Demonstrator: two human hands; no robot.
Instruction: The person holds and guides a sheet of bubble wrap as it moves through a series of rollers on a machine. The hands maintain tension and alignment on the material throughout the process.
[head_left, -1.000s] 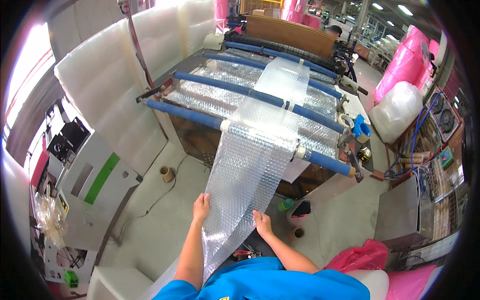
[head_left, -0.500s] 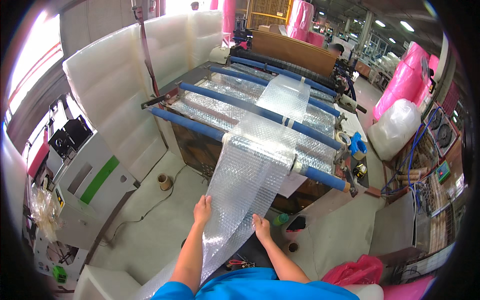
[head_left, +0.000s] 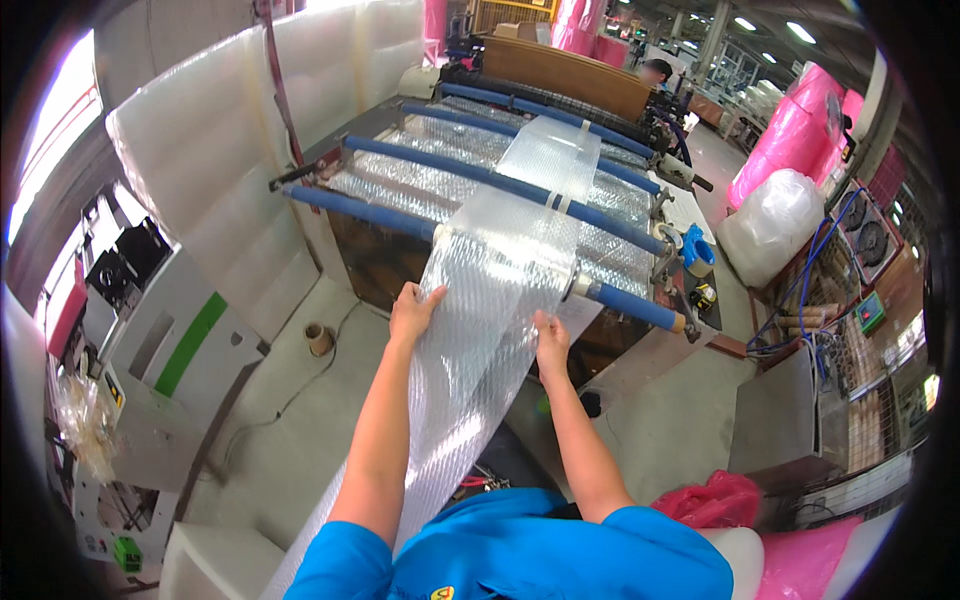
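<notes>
Machine frame (head_left: 350,255): 4 blue rollers (head_left: 500,185), bubble-wrap sheet (head_left: 500,270) draped.

The scene is brightly and evenly lit. Ceiling lamps (head_left: 800,32) glow at one o'clock, and daylight burns out a window strip (head_left: 55,140) at ten o'clock. Glare glints off the bubble wrap (head_left: 500,260) at centre. Shadows are soft and faint on the floor (head_left: 290,420). Focus is sharp in the middle and softens outward. Fisheye distortion bends the rollers (head_left: 500,185) and walls, and a black vignette rings the picture.
</notes>
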